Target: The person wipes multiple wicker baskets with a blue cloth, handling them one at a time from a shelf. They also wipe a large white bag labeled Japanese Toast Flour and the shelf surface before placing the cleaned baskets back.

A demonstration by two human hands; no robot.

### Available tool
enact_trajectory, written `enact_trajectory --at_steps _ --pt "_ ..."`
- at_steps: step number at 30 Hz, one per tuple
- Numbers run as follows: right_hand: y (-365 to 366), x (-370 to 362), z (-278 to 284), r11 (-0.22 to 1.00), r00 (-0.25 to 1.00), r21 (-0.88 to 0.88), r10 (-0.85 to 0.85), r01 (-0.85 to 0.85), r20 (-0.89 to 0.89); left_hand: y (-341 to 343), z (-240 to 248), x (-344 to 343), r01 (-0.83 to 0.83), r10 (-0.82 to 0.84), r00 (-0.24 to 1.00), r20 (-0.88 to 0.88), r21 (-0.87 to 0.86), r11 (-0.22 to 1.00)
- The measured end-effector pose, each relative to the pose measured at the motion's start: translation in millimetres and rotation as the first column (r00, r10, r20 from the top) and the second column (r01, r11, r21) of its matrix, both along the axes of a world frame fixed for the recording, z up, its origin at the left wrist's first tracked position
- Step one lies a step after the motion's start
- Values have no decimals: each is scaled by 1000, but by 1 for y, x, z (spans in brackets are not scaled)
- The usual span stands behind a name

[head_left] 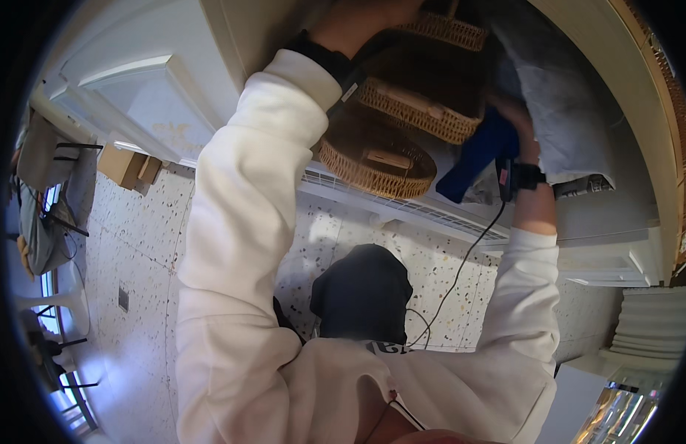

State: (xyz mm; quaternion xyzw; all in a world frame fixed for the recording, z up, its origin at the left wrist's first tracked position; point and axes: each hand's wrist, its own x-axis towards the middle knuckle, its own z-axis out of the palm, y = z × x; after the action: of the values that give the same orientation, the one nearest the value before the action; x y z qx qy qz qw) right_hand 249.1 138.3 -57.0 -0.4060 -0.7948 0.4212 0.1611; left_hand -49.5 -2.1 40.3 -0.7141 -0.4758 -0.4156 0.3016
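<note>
Both my arms, in white sleeves, reach into a low cupboard. My left hand [387, 13] is at the top edge of the view, beside the farthest wicker basket [450, 31]; its fingers are cut off or in shadow. My right hand [515, 118] is deep on the right side, between a dark blue cloth-like item [480, 155] and a pale grey-white bag [557, 103]. Shadow hides its fingers, so its grip does not show. Two more wicker baskets with handles, a rectangular one [424, 111] and a rounded one [378, 166], stand nearer the front.
A white wire rack edge [402, 203] runs along the cupboard front. The white door [147, 96] stands open at left. A black cable [461, 259] hangs from my right wrist. Cardboard boxes [123, 166] and chairs [47, 155] are on the speckled floor at left.
</note>
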Motion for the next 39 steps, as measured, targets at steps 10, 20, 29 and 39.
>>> enact_trajectory --at_steps 10,20,29,39 --pt "48 -56 -15 932 984 333 -171 144 51 -7 -7 19 5 -15 983 -181 -56 998" --pt "64 -102 -14 831 959 531 -261 164 114 -10 -38 18 76 -90 991 -102 -132 988" --pt "86 -59 15 907 987 421 -84 20 135 26 -105 -5 106 -70 990 120 -324 940" --pt "77 -8 47 852 786 -31 495 -522 370 -3 -97 -4 -168 167 985 -38 -401 901"
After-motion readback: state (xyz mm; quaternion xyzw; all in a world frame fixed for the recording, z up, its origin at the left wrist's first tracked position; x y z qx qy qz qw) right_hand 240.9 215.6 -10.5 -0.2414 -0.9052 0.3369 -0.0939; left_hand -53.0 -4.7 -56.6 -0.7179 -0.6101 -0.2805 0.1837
